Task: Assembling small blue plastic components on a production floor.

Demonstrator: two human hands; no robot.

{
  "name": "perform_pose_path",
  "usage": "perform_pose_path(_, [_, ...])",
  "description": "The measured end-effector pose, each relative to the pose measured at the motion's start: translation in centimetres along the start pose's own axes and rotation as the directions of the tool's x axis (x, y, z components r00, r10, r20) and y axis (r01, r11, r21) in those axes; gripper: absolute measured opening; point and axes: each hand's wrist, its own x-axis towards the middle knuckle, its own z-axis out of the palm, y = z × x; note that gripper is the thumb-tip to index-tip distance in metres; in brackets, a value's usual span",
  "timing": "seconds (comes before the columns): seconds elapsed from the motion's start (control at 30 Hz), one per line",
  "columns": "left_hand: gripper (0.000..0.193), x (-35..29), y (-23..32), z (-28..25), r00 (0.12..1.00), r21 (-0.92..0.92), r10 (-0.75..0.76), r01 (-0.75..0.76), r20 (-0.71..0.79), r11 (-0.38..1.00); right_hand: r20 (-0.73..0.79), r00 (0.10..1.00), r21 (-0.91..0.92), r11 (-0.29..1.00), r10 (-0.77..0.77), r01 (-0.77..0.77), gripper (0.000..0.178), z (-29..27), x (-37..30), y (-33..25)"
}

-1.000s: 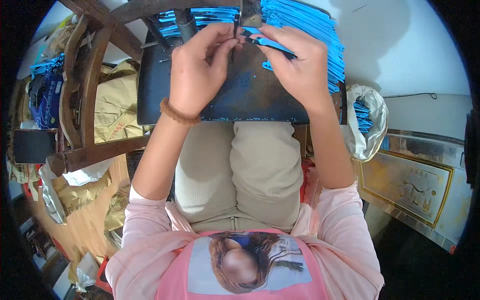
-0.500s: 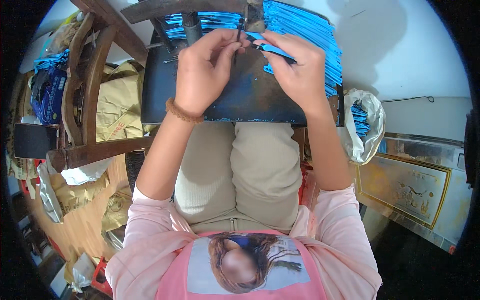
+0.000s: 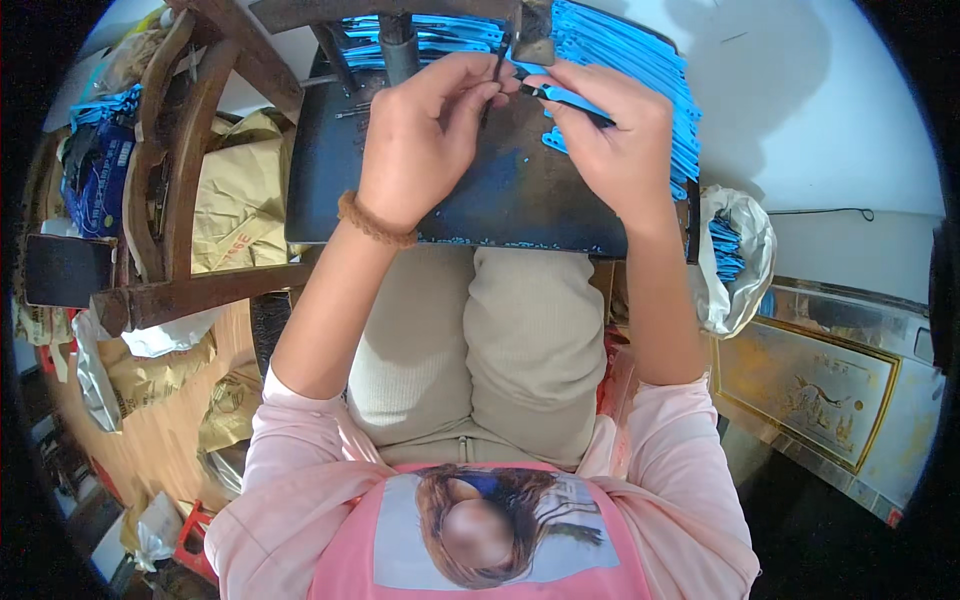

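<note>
My left hand (image 3: 420,150) is closed, thumb and forefinger pinching a thin dark strip (image 3: 502,45) that points away from me beside a wooden post. Close by on the right, my right hand (image 3: 625,130) is wrapped round a slim blue-and-black handled tool (image 3: 572,100); its exact kind is unclear. The tool's dark tip reaches toward my left fingertips, and I cannot tell whether it touches the strip. Both hands are over a dark worn tabletop (image 3: 400,215). Many flat blue plastic strips (image 3: 650,85) are heaped along its right side, and more blue strips (image 3: 440,35) lie at the far left.
A dark wooden bar and post (image 3: 533,35) cross the far edge. Several thin rods (image 3: 352,112) lie at the table's left. Right of the table, a white bag (image 3: 762,270) holds blue strips. A wooden chair frame (image 3: 205,160) and brown paper sacks (image 3: 238,195) stand left.
The view has shifted a little, moving the table and hands slightly rightward in the picture. Both hands keep their grips, with little change between them.
</note>
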Motion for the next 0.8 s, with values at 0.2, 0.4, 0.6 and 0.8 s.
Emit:
perform_pose_path(0.2, [0.02, -0.09, 0.0, 0.08, 1.0, 0.031, 0.027, -0.027, -0.011, 0.999, 0.035, 0.999, -0.018, 1.0, 0.014, -0.013, 0.028, -0.31, 0.01, -0.01])
perform_pose_path(0.4, [0.02, 0.06, 0.29, 0.11, 1.0, 0.04, 0.016, -0.015, -0.017, 0.999, 0.046, 0.998, -0.021, 0.999, 0.047, -0.046, 0.025, -0.56, 0.19, -0.37])
perform_pose_path(0.6, [0.019, -0.1, -0.15, 0.17, 1.0, 0.002, 0.006, -0.006, -0.023, 1.0, 0.066, 0.995, -0.023, 0.997, 0.077, -0.076, 0.023, -0.46, 0.2, -0.47])
perform_pose_path(0.8, [0.014, 0.07, -0.23, 0.33, 0.996, -0.053, 0.014, -0.019, -0.089, 0.998, 0.071, 0.993, -0.029, 0.995, 0.099, -0.097, 0.021, -0.33, 0.12, -0.76])
